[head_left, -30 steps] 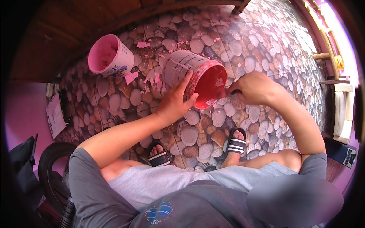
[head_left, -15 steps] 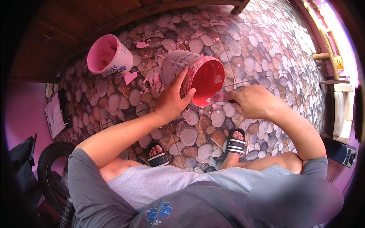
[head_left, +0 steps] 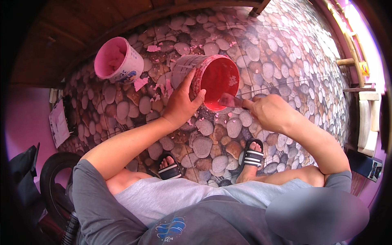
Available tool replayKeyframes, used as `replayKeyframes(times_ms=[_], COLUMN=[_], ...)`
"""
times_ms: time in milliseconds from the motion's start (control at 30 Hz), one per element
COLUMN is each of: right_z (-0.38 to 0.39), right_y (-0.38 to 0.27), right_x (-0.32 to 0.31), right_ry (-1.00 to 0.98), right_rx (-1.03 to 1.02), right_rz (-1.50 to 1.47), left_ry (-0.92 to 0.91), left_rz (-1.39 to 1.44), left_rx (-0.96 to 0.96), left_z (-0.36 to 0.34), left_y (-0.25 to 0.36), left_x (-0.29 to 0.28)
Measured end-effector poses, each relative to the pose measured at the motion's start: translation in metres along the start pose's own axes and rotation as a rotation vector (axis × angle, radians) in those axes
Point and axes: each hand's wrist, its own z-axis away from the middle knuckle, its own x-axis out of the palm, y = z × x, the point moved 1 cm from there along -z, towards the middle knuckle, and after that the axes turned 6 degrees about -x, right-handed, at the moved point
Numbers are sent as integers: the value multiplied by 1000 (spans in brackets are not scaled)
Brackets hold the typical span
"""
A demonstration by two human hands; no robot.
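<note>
A paint bucket [head_left: 188, 65] lies tipped on its side, its mouth facing me and its inside coated red. My left hand [head_left: 182, 100] rests on the near left of its rim, thumb and fingers apart along the edge. In my right hand [head_left: 271, 112] the handle of a scraper [head_left: 231, 100] is gripped, the fingers wrapped round it. The scraper's flat blade reaches into the bucket's mouth at the lower right. Dried pink paint flakes [head_left: 163, 90] are scattered on the floor to the left of the bucket.
A second bucket [head_left: 130, 65], pink inside, stands at the far left. Dark wooden furniture [head_left: 81, 32] runs along the back. The floor [head_left: 277, 61] has a pebble pattern. My sandalled feet [head_left: 170, 166] are close in front. A black wheel [head_left: 45, 183] is at the lower left.
The scraper has moved left and up, deeper into the bucket's mouth. The bucket has turned slightly, and my left hand has shifted a little left along its rim.
</note>
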Motion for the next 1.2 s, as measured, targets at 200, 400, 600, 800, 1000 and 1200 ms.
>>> replayKeyframes(times_ms=[200,400,600,800,1000,1200], right_z=[-1,-8,-12,-2,-1,-1], right_y=[26,30,21,35,35,31], right_x=[-2,0,0,23,23,10], right_ry=[303,317,191,203,255,231], right_rx=[138,305,238,110,282,405], right_rz=[150,270,206,136,128,156], left_ry=[67,19,-50,-60,-39,16], left_rz=[-68,-2,-9,-10,-27,-28], left_rx=[12,61,87,83,72,101], left_z=[-12,-21,-22,-30,-39,-45], left_y=[-8,5,7,7,6,6], left_x=[-8,-11,1,0,-7,-8])
